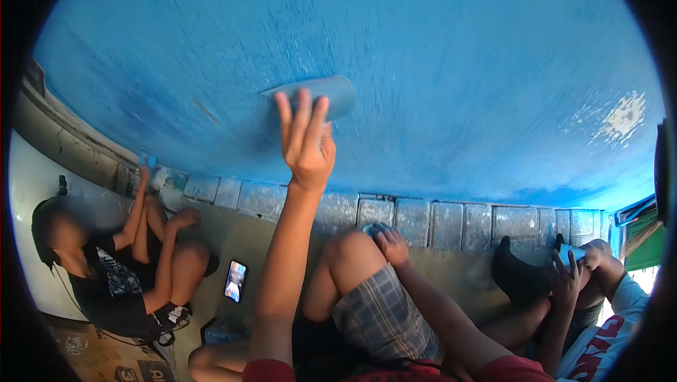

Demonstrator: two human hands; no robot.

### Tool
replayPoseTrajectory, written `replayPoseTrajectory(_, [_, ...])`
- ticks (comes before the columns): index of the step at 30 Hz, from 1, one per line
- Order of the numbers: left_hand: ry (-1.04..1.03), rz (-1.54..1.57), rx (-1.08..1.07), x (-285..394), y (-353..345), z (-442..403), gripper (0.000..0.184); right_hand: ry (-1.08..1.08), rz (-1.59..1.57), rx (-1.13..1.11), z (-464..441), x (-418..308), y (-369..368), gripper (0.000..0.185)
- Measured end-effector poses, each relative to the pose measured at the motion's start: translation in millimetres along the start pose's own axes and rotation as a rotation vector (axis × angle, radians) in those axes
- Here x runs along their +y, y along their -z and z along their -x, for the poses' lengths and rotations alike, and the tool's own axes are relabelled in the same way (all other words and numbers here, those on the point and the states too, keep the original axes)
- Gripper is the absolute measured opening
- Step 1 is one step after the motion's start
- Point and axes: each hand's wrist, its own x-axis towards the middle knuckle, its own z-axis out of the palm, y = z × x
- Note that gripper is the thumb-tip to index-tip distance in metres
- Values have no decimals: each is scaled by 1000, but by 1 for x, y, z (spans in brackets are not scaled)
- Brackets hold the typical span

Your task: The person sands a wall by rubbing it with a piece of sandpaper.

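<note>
The biggest risk for you probably lies in the blue wall (437,44): its shiny streaks look wet, so what you press there could skid from under your fingers. The thin grey sheet (341,93) sits on that wall, far side, slightly left of the middle, beneath your left hand (309,148). It looks bent, and uneven finger pressure might fold it or lift an edge. Only that hand is on it, so a slip could send it down. The phone (235,281), lying on the floor to the near left, might be knocked by a shifting foot or caught by a drip.

Three left fingers show, slightly spread over the sheet; you cannot tell from this view whether the thumb pinches it. Your right hand (393,246) rests on your bent knee (356,251), its fingers curled; whether they hold anything is unclear.

Counting from the largest: one wall; two other people, one on the left (113,276) and one on the right (560,304); one row of grey blocks (335,209) along the wall's foot, too distorted at its ends to number; one pale patch (626,115) at the far right; one sheet under your hand; two hands of yours; one phone.
</note>
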Motion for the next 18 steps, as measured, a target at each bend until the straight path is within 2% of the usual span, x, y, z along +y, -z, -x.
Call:
replayPoseTrajectory(2, [159,25,136,3,2,-29,29,33,45,-31,3,1,6,31])
replayPoseTrajectory(5, [110,-13,244,9,-6,-60,26,-8,96,-32,6,3,1,38])
replayPoseTrajectory(6, [80,-16,232,9,-8,-57,24,0,92,-40,4,3,3,42])
replayPoseTrajectory(9, [-14,-3,25,5,-3,-24,24,-11,107,-29,7,5,-1,41])
replayPoseTrajectory(12, [-23,7,-20,-8,6,-1,20,-7,125,-50,8,7,-4,38])
replayPoseTrajectory(16, [303,-57,185,-9,9,-34,18,-41,111,-80,14,10,-9,33])
replayPoseTrajectory(18, [236,77,152,2,-1,-37,19,-45,108,-77,14,5,-5,31])
